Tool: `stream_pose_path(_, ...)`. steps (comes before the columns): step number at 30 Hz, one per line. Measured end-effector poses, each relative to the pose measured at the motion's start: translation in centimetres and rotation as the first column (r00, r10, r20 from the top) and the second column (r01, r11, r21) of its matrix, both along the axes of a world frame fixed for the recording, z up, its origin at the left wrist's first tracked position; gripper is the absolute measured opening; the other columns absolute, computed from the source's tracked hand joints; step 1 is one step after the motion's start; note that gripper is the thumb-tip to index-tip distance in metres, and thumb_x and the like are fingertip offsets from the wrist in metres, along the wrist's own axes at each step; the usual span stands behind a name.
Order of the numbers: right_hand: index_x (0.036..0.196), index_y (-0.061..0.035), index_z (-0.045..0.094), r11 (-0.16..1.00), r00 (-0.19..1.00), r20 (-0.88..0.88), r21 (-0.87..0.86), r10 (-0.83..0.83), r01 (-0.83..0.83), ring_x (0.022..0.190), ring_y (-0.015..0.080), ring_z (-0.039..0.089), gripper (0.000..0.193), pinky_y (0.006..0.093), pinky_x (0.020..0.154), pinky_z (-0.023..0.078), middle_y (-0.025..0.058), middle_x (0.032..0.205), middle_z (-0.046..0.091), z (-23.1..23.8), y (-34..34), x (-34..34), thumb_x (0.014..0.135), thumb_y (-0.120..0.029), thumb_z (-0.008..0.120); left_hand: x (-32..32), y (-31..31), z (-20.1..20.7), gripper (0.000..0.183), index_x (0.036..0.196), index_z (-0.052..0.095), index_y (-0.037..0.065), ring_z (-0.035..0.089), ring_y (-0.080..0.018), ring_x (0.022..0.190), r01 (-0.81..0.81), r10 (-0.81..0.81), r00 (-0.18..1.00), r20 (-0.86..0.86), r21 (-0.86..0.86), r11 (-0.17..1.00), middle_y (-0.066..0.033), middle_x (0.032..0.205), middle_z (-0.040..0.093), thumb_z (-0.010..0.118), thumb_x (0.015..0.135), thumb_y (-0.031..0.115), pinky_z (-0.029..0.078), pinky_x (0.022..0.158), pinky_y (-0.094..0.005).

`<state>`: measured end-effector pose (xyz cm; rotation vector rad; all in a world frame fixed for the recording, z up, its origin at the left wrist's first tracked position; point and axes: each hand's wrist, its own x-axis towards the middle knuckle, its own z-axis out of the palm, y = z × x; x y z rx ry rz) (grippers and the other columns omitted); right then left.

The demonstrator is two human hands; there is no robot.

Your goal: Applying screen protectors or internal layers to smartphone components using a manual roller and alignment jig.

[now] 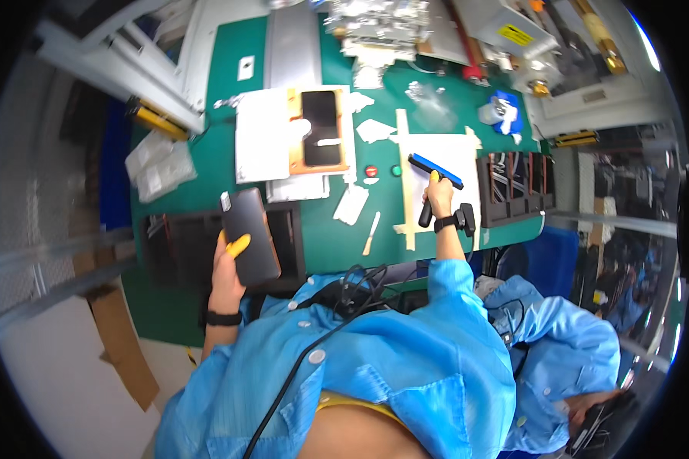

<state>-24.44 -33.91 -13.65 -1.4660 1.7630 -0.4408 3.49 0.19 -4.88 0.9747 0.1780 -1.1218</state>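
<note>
My left hand (226, 271) is closed around a dark phone-shaped panel (253, 239) with a small white tab at its upper left corner; a yellow cover shows on the thumb. The panel is held above a dark tray (180, 249) at the table's near left. My right hand (439, 193) grips the black handle of a blue roller (435, 170), with a yellow cover on a finger. That roller is over a white sheet (455, 149) edged with tan tape; whether it touches the sheet I cannot tell. Between the hands, farther back, an orange fixture (295, 157) holds a black phone-like panel (320, 126).
A dark slotted tray (513, 213) with several panels stands at the right. Red (371, 170) and green (396, 170) buttons lie mid-table near a thin brush-like stick (372, 233). Clear bags (161, 168) lie at left. Another person in a blue sleeve (563, 325) is close on my right.
</note>
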Motion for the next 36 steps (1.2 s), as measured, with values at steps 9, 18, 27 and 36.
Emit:
stream_pose_path(9, 0.100, 0.0029, 0.045, 0.964, 0.965, 0.010, -0.046, -0.262, 0.262, 0.077, 0.0436, 0.055, 0.042, 0.0472, 0.067, 0.044, 0.0282, 0.082, 0.057, 1.0, 11.8, 1.0, 0.086, -0.037, 0.042, 0.3, 7.3, -6.4, 0.041, 0.120, 0.034, 0.003, 0.044, -0.0167, 0.101, -0.050, -0.131, 0.884, 0.449, 0.369, 0.928, -0.0074, 0.112, 0.046, 0.051, 0.082, 0.003, 0.033, 0.089, -0.0289)
stream_pose_path(18, 0.067, 0.0064, 0.052, 0.970, 0.972, 0.013, -0.053, -0.235, 0.236, 0.048, 0.0255, 0.057, 0.038, 0.0376, 0.043, 0.045, 0.0154, 0.059, 0.057, -3.7, 1.2, 0.1, 0.083, -0.028, 0.049, 5.3, 10.8, -8.0, 0.042, 0.119, 0.037, 0.006, 0.047, -0.0180, 0.100, -0.240, 0.021, 0.905, 0.426, 0.468, 0.850, -0.0086, 0.112, 0.047, 0.056, 0.081, 0.010, 0.041, 0.084, -0.0318)
stream_pose_path(27, 0.080, 0.0084, 0.047, 0.933, 0.931, 0.130, 0.168, -0.340, 0.318, 0.050, 0.0226, 0.056, 0.016, 0.0362, 0.044, 0.048, 0.0154, 0.064, 0.054, -2.4, 10.4, 0.6, 0.080, -0.008, 0.043, 4.6, 7.2, -12.2, 0.032, 0.108, 0.043, 0.004, 0.050, -0.0141, 0.090, -0.162, -0.174, 0.826, 0.536, 0.522, 0.837, -0.0066, 0.097, 0.054, 0.055, 0.079, 0.003, 0.038, 0.077, -0.0250)
stream_pose_path(36, 0.105, 0.0040, 0.051, 0.840, 0.987, 0.006, -0.526, 0.160, -0.133, 0.085, 0.0217, 0.057, 0.031, 0.0314, 0.068, 0.044, 0.0193, 0.098, 0.055, 2.8, 14.2, 7.7, 0.080, -0.014, 0.055, 0.8, 6.5, -9.7, 0.076, 0.134, 0.014, 0.007, 0.031, -0.0398, 0.111, -0.209, -0.774, 0.311, 0.551, 0.834, 0.510, -0.0228, 0.128, 0.025, 0.060, 0.074, 0.021, 0.029, 0.092, -0.0468)
